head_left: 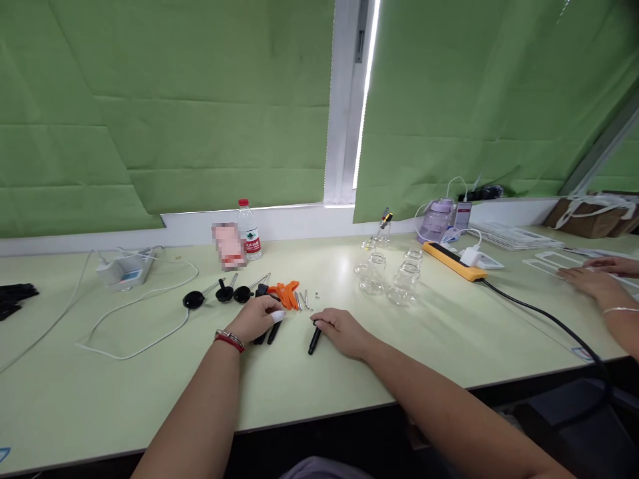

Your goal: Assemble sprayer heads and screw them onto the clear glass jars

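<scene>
My right hand (344,330) pinches the top end of a slim black handle (314,342), which slants down toward the table's front edge. Palm down, my left hand (257,319) has its fingers curled over several black handles (274,332) lying on the table. A white wrap covers one of its digits, and its grip is partly hidden. Just beyond are orange plastic pieces (286,295), thin metal pins (302,301) and tiny metal parts (317,295). Black round lids with metal rods (194,300) lie behind my left hand and to its left.
Clear glass vessels (402,287) stand right of centre. Behind them are screwdrivers (387,218), a purple bottle (436,221) and a yellow power strip (453,261). A water bottle (250,233) and a white cable (144,349) are at left. Another person's hand (582,281) rests on white frames at right.
</scene>
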`<state>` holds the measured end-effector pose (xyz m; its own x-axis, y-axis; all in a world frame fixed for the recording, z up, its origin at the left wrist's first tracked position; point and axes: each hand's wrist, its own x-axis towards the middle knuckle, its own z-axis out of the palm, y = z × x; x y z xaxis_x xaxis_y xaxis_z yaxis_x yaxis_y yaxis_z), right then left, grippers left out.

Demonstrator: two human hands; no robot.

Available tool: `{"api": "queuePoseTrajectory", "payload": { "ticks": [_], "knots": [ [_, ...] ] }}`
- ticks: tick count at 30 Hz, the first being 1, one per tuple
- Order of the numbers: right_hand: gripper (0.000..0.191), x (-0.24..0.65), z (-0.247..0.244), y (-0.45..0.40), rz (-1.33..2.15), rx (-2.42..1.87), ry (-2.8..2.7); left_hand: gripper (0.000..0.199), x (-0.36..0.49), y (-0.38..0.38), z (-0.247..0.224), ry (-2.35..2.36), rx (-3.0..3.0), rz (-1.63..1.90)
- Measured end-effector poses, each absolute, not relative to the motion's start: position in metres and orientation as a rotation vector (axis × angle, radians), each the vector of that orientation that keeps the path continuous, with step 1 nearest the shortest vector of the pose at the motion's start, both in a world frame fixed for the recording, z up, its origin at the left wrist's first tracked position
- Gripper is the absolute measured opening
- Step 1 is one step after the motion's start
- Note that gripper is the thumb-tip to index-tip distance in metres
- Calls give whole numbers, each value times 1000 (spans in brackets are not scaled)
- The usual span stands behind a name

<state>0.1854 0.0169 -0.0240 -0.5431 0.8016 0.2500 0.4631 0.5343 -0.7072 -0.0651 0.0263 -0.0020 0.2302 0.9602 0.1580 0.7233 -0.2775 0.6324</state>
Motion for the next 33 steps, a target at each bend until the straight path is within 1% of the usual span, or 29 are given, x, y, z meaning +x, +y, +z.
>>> {"api": "queuePoseTrajectory", "payload": {
  "ticks": [6, 14, 22, 26, 30, 33],
  "knots": [
    [32, 174, -27, 22, 724, -1066, -2228, 25, -60, 34, -13, 1601, 2064, 732],
    [28, 148, -25, 24, 628, -1059, -2265, 17, -28, 26, -11, 1734, 2199, 672],
    [25, 149, -26, 25, 542, -1074, -2246, 24, -6, 21, -14, 1941, 2152, 649],
    [20, 148, -26, 24, 539, -1107, -2212, 26, 2, 21, -16, 1997, 2107, 664],
    [20, 148, -24, 19, 531, -1122, -2165, 26, 5, 20, -17, 2024, 2045, 718],
    [21, 150, -21, 13, 449, -1050, -2185, 29, 1, 21, -16, 2028, 1983, 809]
  ]
}}
